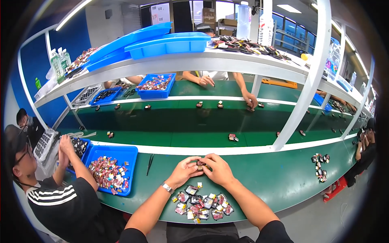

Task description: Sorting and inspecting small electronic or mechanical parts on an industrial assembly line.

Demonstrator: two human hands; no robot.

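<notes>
Between my left hand (183, 173) and my right hand (219, 170), a small dark electronic assembly (200, 165) is pinched in the fingertips, just above the green bench. Both hands are closed round it, so most of it is hidden. Nearer me, between my forearms, lies a heap of similar small assemblies (204, 203) with dark or clear casings and red, white and yellow parts. Left of my left hand, black tweezers (150, 164) rest on the bench. Farther left, a blue tray (132, 157) holds many loose small red, white and yellow parts.
A green conveyor (190, 138) carrying scattered assemblies runs beyond the bench's white edge. A white shelf (178, 65) and its slanting post (302, 85) stand over it. One co-worker (69, 198) sits close at left; another's hand (250, 99) reaches the far belt. More assemblies (320, 166) lie at right.
</notes>
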